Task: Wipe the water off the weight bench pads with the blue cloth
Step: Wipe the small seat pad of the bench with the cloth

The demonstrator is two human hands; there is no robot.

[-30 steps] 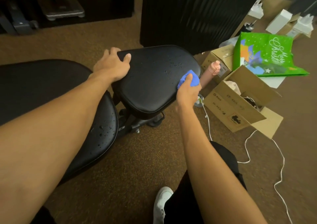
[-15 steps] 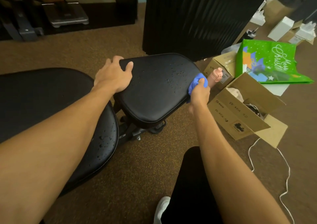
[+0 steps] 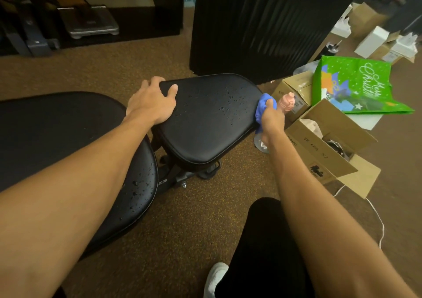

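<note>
The right hand (image 3: 271, 121) grips the cloth (image 3: 262, 106) at the seat pad's (image 3: 205, 124) right edge; left hand (image 3: 151, 101) rests loosely on it. Drops (image 3: 228, 106) lie just left: next, sweep inward.

Right hand (image 3: 271, 121) presses blue cloth (image 3: 262, 107) against seat pad (image 3: 205, 124) edge.
</note>
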